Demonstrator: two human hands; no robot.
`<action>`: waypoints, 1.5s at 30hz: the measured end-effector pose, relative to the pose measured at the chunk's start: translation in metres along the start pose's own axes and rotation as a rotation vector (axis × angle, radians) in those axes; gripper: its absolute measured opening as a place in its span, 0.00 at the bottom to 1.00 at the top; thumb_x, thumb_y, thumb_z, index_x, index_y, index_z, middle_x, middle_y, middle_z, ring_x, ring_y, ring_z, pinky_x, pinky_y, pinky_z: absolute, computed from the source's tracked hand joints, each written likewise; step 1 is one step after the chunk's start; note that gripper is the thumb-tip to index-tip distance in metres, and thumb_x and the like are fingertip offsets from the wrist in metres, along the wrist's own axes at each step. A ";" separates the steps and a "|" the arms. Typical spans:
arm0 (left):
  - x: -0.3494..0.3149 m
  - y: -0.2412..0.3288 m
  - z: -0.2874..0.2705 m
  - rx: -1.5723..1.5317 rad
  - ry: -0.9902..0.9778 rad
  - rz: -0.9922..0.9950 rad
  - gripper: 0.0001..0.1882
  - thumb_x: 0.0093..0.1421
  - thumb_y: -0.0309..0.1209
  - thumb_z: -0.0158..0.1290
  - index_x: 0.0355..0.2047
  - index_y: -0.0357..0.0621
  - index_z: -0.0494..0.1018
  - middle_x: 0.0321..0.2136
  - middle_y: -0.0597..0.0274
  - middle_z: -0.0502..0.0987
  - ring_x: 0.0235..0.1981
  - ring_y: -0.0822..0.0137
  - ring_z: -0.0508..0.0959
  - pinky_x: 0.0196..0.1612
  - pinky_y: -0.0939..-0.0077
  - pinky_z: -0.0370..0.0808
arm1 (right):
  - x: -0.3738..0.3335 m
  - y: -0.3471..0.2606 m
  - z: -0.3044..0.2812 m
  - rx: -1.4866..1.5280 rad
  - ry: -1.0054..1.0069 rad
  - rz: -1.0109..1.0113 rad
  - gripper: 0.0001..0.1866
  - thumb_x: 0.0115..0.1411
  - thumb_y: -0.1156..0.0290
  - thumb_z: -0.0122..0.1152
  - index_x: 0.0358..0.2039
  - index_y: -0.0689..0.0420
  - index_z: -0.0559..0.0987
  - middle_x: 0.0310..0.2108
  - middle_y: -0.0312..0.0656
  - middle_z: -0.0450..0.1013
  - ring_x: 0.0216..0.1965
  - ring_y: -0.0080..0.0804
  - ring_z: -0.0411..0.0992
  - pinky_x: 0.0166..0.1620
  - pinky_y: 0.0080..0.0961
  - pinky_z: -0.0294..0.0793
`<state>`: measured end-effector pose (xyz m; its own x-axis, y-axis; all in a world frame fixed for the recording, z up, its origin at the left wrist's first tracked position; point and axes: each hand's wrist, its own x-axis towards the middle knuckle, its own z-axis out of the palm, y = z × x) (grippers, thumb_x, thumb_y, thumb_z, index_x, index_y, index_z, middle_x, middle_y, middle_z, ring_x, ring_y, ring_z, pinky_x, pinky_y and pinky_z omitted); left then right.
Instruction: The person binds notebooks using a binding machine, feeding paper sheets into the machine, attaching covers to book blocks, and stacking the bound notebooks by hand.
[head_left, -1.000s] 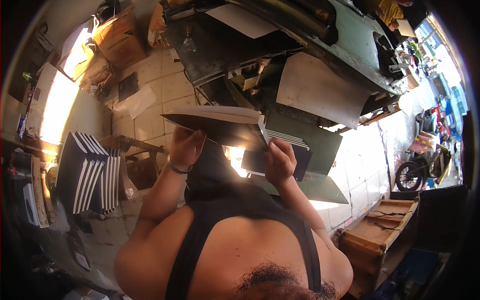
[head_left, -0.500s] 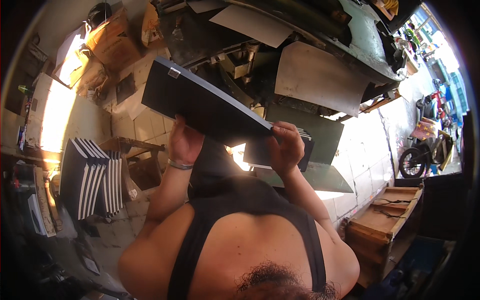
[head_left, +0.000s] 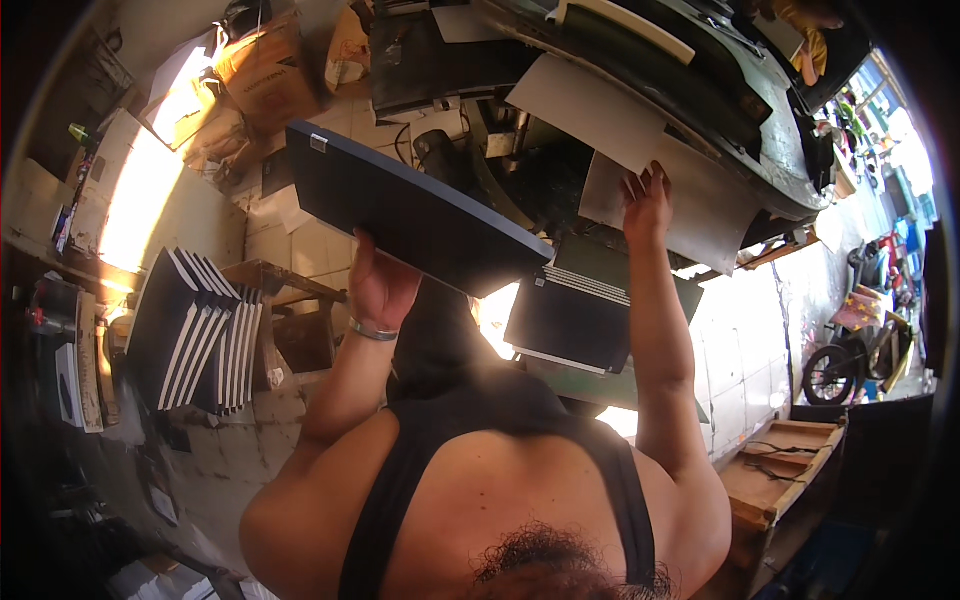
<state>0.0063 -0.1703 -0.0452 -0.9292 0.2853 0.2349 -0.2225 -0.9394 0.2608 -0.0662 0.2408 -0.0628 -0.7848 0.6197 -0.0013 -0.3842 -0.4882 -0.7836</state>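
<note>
Left hand [head_left: 378, 285]: closed from below on the near edge of a dark blue board [head_left: 415, 220], which is held tilted above the lap.
Wristband [head_left: 372, 330]: a metal band is worn on the left wrist.
Dark stack [head_left: 572, 320]: dark covers with pale edges are piled just below the raised board, on a green counter [head_left: 655, 385].
Leaning row [head_left: 195, 330]: dark covers with white edges are propped upright on a wooden stool [head_left: 290, 285], at the left.
Right hand [head_left: 648, 200]: fingers are spread wide and laid flat against a grey sheet [head_left: 690, 205], well apart from the board.
Cardboard box [head_left: 268, 75]: seen on the floor, far left.
</note>
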 end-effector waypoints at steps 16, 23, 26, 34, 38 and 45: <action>-0.002 -0.004 0.031 -0.598 0.056 -0.210 0.25 0.73 0.45 0.44 0.57 0.36 0.72 0.57 0.45 0.75 0.61 0.49 0.73 0.65 0.49 0.70 | 0.092 -0.028 0.042 0.263 -0.639 -0.141 0.18 0.69 0.62 0.55 0.54 0.58 0.76 0.54 0.44 0.76 0.57 0.42 0.73 0.62 0.41 0.74; 0.002 -0.006 0.035 -0.495 0.100 -0.129 0.24 0.74 0.43 0.42 0.56 0.35 0.72 0.54 0.43 0.76 0.56 0.48 0.77 0.59 0.51 0.77 | 0.086 -0.053 0.055 0.218 -0.718 -0.253 0.18 0.69 0.62 0.55 0.55 0.58 0.76 0.54 0.45 0.75 0.58 0.43 0.72 0.63 0.44 0.73; -0.002 -0.008 0.036 -0.430 0.112 -0.114 0.24 0.74 0.43 0.41 0.56 0.33 0.71 0.52 0.42 0.77 0.52 0.48 0.80 0.53 0.54 0.82 | 0.090 -0.058 0.050 0.224 -0.710 -0.263 0.19 0.69 0.62 0.55 0.55 0.58 0.76 0.55 0.45 0.75 0.58 0.43 0.71 0.63 0.45 0.73; -0.010 -0.007 0.021 -0.490 0.128 -0.165 0.25 0.74 0.47 0.41 0.56 0.37 0.70 0.52 0.46 0.78 0.51 0.48 0.80 0.54 0.50 0.79 | 0.119 -0.072 -0.013 0.317 -0.523 -0.213 0.19 0.69 0.62 0.54 0.56 0.58 0.75 0.55 0.46 0.74 0.59 0.45 0.70 0.64 0.47 0.72; -0.014 -0.001 0.036 -0.242 0.414 -0.074 0.21 0.74 0.45 0.42 0.48 0.39 0.74 0.38 0.52 0.83 0.36 0.61 0.85 0.38 0.69 0.85 | 0.116 -0.052 -0.053 0.324 -0.059 -0.095 0.20 0.68 0.64 0.52 0.57 0.58 0.73 0.57 0.48 0.72 0.59 0.48 0.70 0.62 0.56 0.71; -0.018 0.007 0.021 -0.445 0.328 -0.196 0.20 0.73 0.40 0.44 0.49 0.33 0.73 0.43 0.50 0.79 0.33 0.64 0.82 0.36 0.74 0.82 | 0.060 -0.009 -0.151 0.160 0.362 0.079 0.19 0.69 0.69 0.51 0.59 0.54 0.68 0.56 0.45 0.68 0.54 0.47 0.69 0.56 0.55 0.74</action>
<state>0.0274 -0.1781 -0.0276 -0.8852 0.4545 -0.0990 -0.4359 -0.8848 -0.1644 -0.0362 0.3749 -0.1497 -0.6039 0.7389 -0.2990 -0.4227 -0.6149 -0.6657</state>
